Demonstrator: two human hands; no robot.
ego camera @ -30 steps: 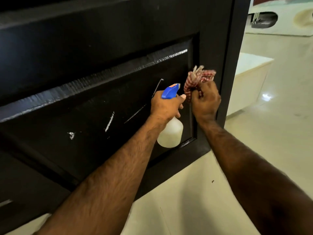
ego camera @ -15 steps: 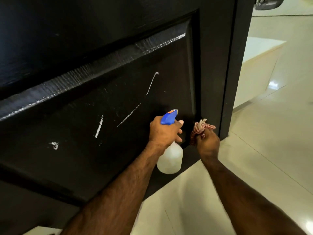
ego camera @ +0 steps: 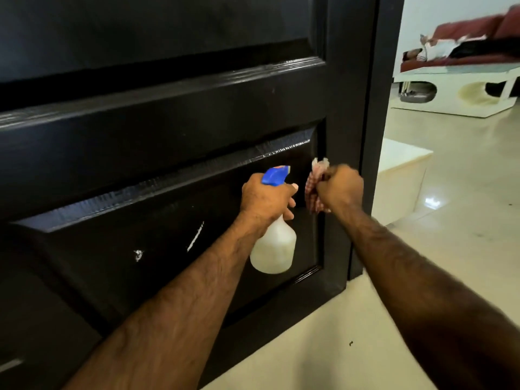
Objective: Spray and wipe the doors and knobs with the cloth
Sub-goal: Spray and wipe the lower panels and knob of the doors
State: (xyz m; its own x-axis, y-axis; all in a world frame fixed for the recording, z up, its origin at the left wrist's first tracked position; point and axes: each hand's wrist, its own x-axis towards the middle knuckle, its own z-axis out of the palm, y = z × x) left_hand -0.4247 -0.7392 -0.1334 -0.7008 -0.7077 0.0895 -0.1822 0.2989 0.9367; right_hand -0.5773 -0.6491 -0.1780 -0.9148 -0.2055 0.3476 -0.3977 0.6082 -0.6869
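Observation:
A black panelled door (ego camera: 168,114) fills the left and middle of the head view, with white scratches on its lower panel. My left hand (ego camera: 266,199) grips the neck of a white spray bottle (ego camera: 274,249) with a blue trigger head, held in front of the lower panel. My right hand (ego camera: 339,190) holds a bunched red-and-white checked cloth (ego camera: 315,181) against the right edge of the lower panel. No knob is in view.
The door's free edge (ego camera: 374,136) stands to the right of my hands. Beyond it lies a glossy cream tiled floor (ego camera: 450,249), a low white block (ego camera: 402,178) and, farther back, a white low table (ego camera: 455,88) in front of a red sofa.
My right hand has slid the cloth down the panel's right edge and back up. The left hand keeps the bottle beside it. The view has tilted upward.

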